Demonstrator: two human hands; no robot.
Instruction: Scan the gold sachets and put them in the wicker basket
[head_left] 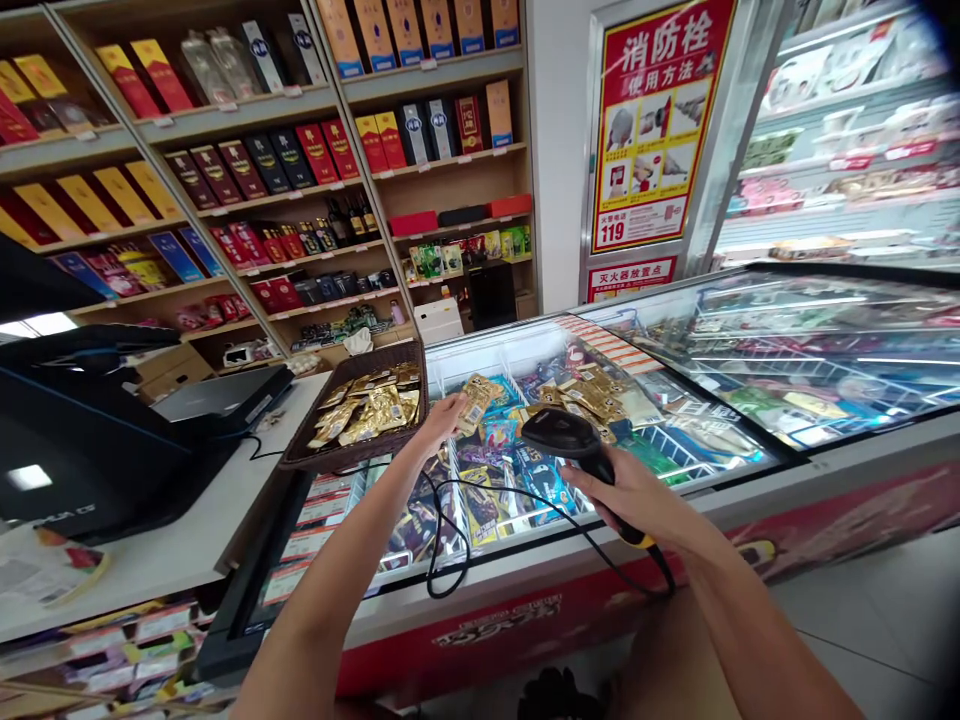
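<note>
My left hand (444, 418) is closed on the edge of a gold foil packet (475, 402), held above the glass top of the chest freezer. In my right hand (626, 490) is a black barcode scanner (564, 434), gripped by its handle, with its head turned toward the packet. The scanner's black cable (517, 486) loops across the glass. Left of my left hand, a dark brown woven basket (300, 440) holds several similar gold packets (375, 412). More gold packets (589, 392) lie in a pile on the freezer glass beyond the scanner.
At the left, a white counter (247, 500) carries a black checkout terminal (90, 430). The chest freezer (750, 490) runs rightward with frozen goods under glass. Shelves (292, 195) of boxed bottles line the back wall, beside a red fire hydrant poster (652, 130).
</note>
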